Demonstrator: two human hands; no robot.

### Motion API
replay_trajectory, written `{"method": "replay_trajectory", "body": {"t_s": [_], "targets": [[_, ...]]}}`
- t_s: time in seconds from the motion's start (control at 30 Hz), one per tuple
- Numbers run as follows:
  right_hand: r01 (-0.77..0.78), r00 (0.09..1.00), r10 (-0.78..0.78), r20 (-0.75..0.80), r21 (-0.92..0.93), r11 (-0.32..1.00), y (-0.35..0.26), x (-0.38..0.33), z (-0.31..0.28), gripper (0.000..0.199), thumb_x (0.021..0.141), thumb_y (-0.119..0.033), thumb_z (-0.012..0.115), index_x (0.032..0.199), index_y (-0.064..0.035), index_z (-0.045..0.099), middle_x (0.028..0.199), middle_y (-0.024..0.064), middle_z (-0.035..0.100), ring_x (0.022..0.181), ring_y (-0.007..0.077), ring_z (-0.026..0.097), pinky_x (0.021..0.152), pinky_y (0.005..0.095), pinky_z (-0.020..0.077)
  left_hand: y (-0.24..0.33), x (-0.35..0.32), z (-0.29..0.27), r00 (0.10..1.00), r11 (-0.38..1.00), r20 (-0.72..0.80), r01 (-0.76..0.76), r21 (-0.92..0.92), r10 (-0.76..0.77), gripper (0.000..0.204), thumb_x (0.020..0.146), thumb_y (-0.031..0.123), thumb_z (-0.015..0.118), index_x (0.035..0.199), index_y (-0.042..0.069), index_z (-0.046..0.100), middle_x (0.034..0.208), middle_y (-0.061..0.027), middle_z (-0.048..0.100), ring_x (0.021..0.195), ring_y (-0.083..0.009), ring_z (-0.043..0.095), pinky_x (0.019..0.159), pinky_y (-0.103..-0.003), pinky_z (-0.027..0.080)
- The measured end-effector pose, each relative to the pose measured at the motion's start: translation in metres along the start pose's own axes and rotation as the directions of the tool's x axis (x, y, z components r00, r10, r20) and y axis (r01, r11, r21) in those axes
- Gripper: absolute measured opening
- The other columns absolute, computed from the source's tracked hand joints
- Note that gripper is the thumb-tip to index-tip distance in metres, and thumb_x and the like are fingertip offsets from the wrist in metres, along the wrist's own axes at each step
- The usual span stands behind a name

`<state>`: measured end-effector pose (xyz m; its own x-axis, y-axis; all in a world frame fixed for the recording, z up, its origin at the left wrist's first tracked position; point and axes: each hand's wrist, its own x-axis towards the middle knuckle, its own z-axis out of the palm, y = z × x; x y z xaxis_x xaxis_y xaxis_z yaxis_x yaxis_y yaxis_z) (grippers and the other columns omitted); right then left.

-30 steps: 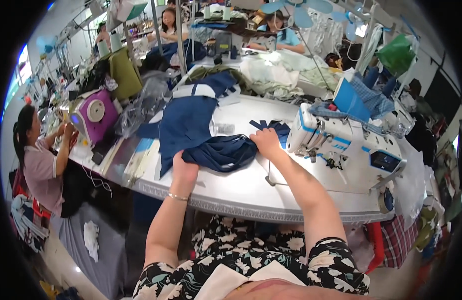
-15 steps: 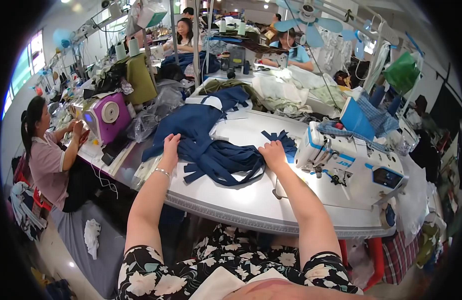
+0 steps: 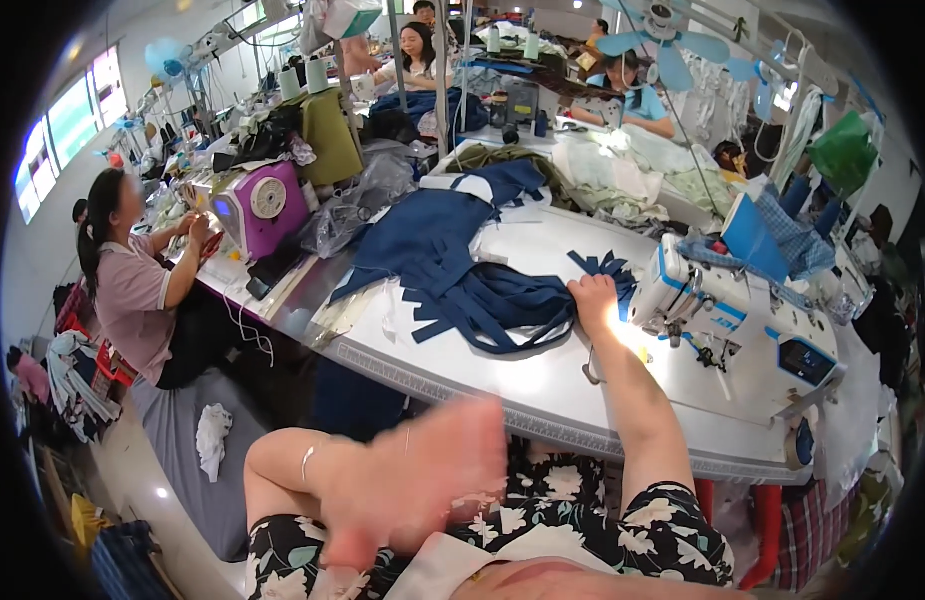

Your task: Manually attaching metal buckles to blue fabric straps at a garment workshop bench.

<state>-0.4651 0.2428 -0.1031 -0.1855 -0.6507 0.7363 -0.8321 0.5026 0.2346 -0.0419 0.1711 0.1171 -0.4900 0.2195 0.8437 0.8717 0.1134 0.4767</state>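
Navy blue fabric strips [image 3: 503, 300] lie in a looped bundle on the white sewing table [image 3: 503, 390], with a larger piece of navy cloth [image 3: 413, 235] behind them. At the bundle's right end, my right hand [image 3: 595, 300] has its fingers closed on the strips. Their cut ends [image 3: 608, 268] fan out just beyond it. My left hand [image 3: 423, 480] is off the cloth, raised close in front of my body below the table's front edge. Motion smears its fingers, so their state is unclear.
A white and blue sewing machine [image 3: 713, 310] stands right of my right hand. A purple machine [image 3: 268, 205] is at the left, where a co-worker [image 3: 138, 280] works. Pale fabric [image 3: 623, 165] is heaped behind the table. A grey-draped surface [image 3: 208, 460] sits lower left.
My left hand has let go of the navy cloth and swung back toward my body. My right hand stays on the strips. The whole view has shifted, so the scene sits farther right.
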Motion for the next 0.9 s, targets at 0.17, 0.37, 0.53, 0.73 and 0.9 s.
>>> {"method": "replay_trajectory", "body": {"t_s": [0.17, 0.37, 0.53, 0.73, 0.9], "targets": [[0.014, 1.000, -0.015, 0.004, 0.046, 0.999, -0.005, 0.001, -0.005, 0.009, 0.076, -0.012, 0.055, 0.081, -0.0190, 0.059, 0.076, 0.0033, 0.053, 0.080, 0.0240, 0.056, 0.079, 0.0383, 0.0430, 0.014, 0.012, 0.057, 0.979, 0.814, 0.061, -0.125, -0.567, 0.192, 0.068, 0.090, 0.056, 0.057, 0.145, 0.020, 0.043, 0.139, -0.0169, 0.052, 0.142, -0.0403, 0.027, 0.113, -0.061, 0.001], [0.014, 1.000, -0.015, 0.006, 0.036, 0.999, -0.006, -0.003, 0.001, 0.010, 0.077, -0.014, 0.055, 0.081, -0.0216, 0.061, 0.076, 0.0030, 0.054, 0.080, 0.0236, 0.057, 0.077, 0.0380, 0.0431, 0.017, 0.051, 0.115, 0.992, 0.458, -0.089, -0.038, -0.888, -0.092, 0.057, 0.100, 0.045, 0.042, 0.139, 0.002, 0.046, 0.142, -0.0177, 0.048, 0.139, -0.0352, 0.032, 0.113, -0.050, 0.013], [0.003, 0.996, -0.006, 0.085, 0.044, 0.999, -0.011, 0.004, 0.002, 0.017, 0.080, -0.009, 0.053, 0.090, -0.0195, 0.063, 0.080, 0.0037, 0.057, 0.083, 0.0249, 0.059, 0.077, 0.0391, 0.0441, 0.025, 0.091, 0.104, 0.851, 0.013, 0.435, 0.459, -0.888, -0.292, 0.060, 0.105, 0.035, 0.036, 0.144, -0.009, 0.030, 0.143, -0.0250, 0.042, 0.133, -0.0253, 0.044, 0.109, -0.034, 0.038], [-0.008, 0.997, 0.002, 0.083, 0.068, 0.998, 0.004, -0.002, -0.005, 0.016, 0.080, -0.011, 0.054, 0.089, -0.0200, 0.064, 0.077, 0.0043, 0.056, 0.082, 0.0251, 0.059, 0.078, 0.0405, 0.0444, 0.016, 0.075, 0.077, 0.934, 0.250, 0.245, 0.311, -0.917, -0.262, 0.051, 0.101, 0.026, 0.045, 0.140, -0.008, 0.039, 0.137, -0.0150, 0.051, 0.122, -0.0201, 0.052, 0.103, -0.028, 0.042], [0.019, 0.995, -0.030, 0.092, 0.120, 0.993, 0.000, 0.000, -0.010, 0.015, 0.077, -0.012, 0.054, 0.087, -0.0189, 0.064, 0.078, 0.0038, 0.055, 0.082, 0.0250, 0.057, 0.077, 0.0393, 0.0444, -0.006, 0.044, 0.039, 0.902, 0.382, 0.359, 0.427, -0.819, -0.240, 0.051, 0.100, 0.034, 0.044, 0.130, -0.007, 0.047, 0.131, -0.0165, 0.055, 0.118, -0.0238, 0.055, 0.101, -0.031, 0.042]]}}
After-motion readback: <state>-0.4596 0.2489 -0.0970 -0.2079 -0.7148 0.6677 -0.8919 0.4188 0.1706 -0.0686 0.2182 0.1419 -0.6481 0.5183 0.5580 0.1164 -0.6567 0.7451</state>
